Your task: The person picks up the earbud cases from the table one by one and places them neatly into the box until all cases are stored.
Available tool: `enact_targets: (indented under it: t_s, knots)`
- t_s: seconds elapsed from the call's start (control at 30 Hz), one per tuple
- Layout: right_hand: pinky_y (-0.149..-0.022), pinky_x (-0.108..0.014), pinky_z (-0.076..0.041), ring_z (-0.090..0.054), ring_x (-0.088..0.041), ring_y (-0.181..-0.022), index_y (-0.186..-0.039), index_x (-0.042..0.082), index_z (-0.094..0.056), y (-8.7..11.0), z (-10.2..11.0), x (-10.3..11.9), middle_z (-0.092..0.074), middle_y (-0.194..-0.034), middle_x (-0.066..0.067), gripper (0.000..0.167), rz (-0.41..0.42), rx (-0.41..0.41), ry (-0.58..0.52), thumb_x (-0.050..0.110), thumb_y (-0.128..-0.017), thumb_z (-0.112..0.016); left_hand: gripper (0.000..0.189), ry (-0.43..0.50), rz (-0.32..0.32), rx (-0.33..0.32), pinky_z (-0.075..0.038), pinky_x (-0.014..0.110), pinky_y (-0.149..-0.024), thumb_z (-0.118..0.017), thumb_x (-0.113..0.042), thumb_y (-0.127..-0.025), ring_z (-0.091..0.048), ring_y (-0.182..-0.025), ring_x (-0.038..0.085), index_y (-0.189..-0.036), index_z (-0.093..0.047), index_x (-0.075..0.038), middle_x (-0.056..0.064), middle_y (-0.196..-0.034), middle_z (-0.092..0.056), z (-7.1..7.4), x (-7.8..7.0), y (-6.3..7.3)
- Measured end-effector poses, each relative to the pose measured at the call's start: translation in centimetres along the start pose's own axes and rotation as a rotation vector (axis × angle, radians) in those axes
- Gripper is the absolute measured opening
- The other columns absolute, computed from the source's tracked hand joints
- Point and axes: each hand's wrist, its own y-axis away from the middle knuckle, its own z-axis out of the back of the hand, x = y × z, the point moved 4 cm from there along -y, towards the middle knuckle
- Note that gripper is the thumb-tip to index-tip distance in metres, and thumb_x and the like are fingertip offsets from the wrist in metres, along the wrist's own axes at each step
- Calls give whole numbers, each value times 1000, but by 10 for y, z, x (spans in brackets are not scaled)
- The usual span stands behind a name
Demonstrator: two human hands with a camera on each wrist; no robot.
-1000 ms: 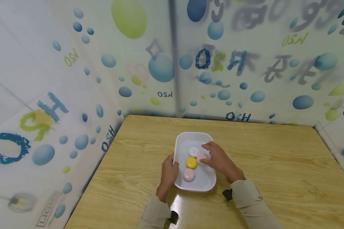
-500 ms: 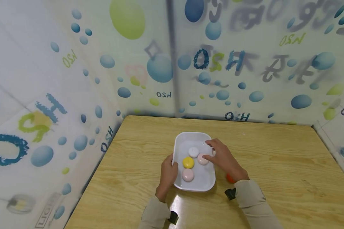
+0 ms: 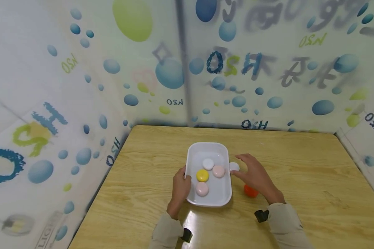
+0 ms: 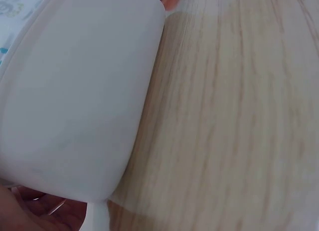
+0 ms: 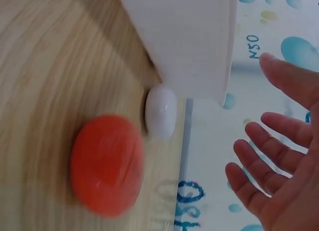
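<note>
Here's the left hand (image 3: 180,186) pinching the near-left wall of the white tray (image 3: 215,197), thumb over the rim, while the right hand (image 3: 258,176) grasps nothing at all, fingers spread and thumb well apart around the loose white disc (image 3: 234,166). That disc sits on the table (image 3: 149,166) just beside the tray's right wall; whether they touch, I can't tell. The right wrist view shows it smooth, rounded and glossy, thick-edged like a pebble, so I'd call it light, firm and rather slippery; best taken by opposite sides of its rim, thumb against fingertips. Nearer that wrist lies the red piece (image 5: 107,166), a fat oval with a shiny skin, probably much the same in the fingers. Inside the tray, four more rounds: a white round (image 3: 208,164) at the far end, a pale pink round (image 3: 219,171) to its right, a yellow round (image 3: 202,175), then another pink round (image 3: 202,188) nearest the person. The tray looks like thin, stiff plastic, round-cornered and easily slid, steadiest held at a wall; beneath it, streaky wood grain.
</note>
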Motion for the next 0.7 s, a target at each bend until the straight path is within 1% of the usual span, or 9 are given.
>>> enact_targets:
  t_s: [0.07, 0.13, 0.27, 0.37, 0.47, 0.57, 0.7]
  knots:
    - [-105, -63, -39, -45, -45, -130, -139, 0, -52, 8, 2, -6, -49, -143, -24, 65, -14, 9, 12, 29, -86, -75, 44, -1, -5, 0, -53, 50, -93, -49, 5, -86, -61, -117, 38, -129, -60, 10, 27, -126, -63, 0, 0, 0]
    - [-103, -64, -40, -46, -46, -129, -139, -1, -52, 16, 3, -13, -49, -142, -25, 66, -17, 19, 23, 28, -85, -76, 44, 2, -4, 0, -54, 50, -93, -49, 6, -87, -61, -116, 38, -129, -60, 10, 27, -126, -63, 0, 0, 1]
    - [-95, -60, -47, -54, -45, -117, -135, -6, -53, 30, 0, -25, -52, -135, -28, 66, 0, 42, 46, 25, -83, -79, 44, -1, -11, -6, -54, 50, -92, -49, 5, -86, -62, -115, 38, -128, -60, 11, 27, -125, -63, 1, -2, 1]
    - [-90, -57, -50, -57, -44, -111, -134, -8, -53, 39, -5, -33, -53, -132, -30, 67, 2, 59, 36, 22, -81, -81, 44, 3, -15, -8, -53, 51, -93, -49, 5, -86, -61, -116, 38, -128, -60, 10, 28, -125, -63, 1, -2, 1]
    - [-91, -55, -51, -57, -42, -112, -133, -8, -53, 44, -11, -40, -53, -132, -29, 67, -6, 58, 0, 18, -79, -82, 45, 2, -18, -11, -53, 50, -93, -49, 5, -85, -62, -115, 38, -128, -60, 10, 28, -124, -64, 2, -2, 0]
    - [-88, -50, -52, -58, -38, -108, -131, -9, -55, 46, -18, -44, -55, -130, -27, 65, -6, 48, -17, 15, -77, -83, 45, 2, -18, -11, -54, 51, -92, -50, 5, -85, -62, -114, 38, -128, -60, 10, 28, -124, -64, 2, -1, -1]
    - [-85, -47, -52, -59, -34, -103, -127, -8, -58, 47, -24, -47, -59, -125, -25, 59, -23, 40, 20, 11, -77, -82, 45, 11, -13, 4, -53, 51, -93, -49, 5, -86, -61, -116, 39, -129, -60, 10, 28, -125, -63, 0, -2, -1]
